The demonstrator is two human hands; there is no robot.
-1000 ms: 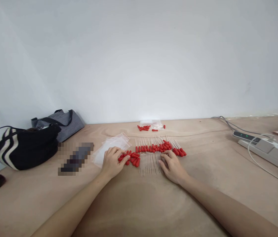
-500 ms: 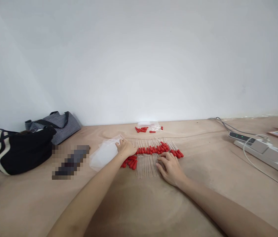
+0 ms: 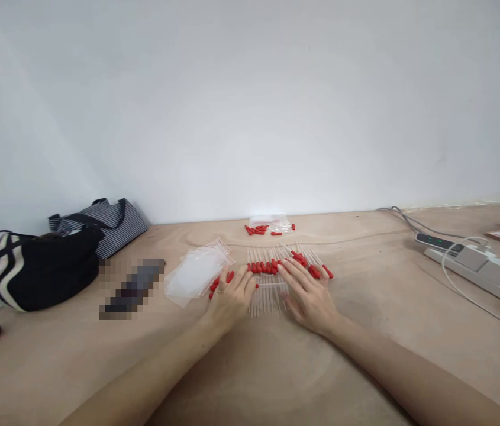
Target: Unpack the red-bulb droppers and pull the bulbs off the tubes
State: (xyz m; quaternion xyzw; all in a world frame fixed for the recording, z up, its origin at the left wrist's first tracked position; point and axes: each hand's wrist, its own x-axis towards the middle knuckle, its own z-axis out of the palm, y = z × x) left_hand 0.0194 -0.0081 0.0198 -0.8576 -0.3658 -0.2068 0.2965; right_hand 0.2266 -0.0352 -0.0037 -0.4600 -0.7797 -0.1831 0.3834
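A row of clear droppers with red rubber bulbs [image 3: 265, 267] lies side by side on the table, their thin tubes [image 3: 267, 302] pointing both away from me and toward me. My left hand [image 3: 231, 299] rests at the row's left end, fingers extended and touching the bulbs there. Over the right part of the row lies my right hand [image 3: 310, 299], its fingers stretched out and spread on the bulbs. One dropper lies crosswise between the hands. Left of my left hand is a fan of clear plastic zip bags [image 3: 199, 269]. Some bulbs are hidden under my fingers.
Several loose red bulbs [image 3: 258, 229] lie near the wall beside a clear bag [image 3: 271, 221]. On the left are a black bag [image 3: 58, 269], a striped bag [image 3: 128, 228] and a blurred dark object [image 3: 136, 290]. A power strip [image 3: 484, 272] with cables stands on the right.
My left hand has come off the plastic bags and moved toward me to the left end of the row. My right hand's fingers have straightened and now reach over the bulbs.
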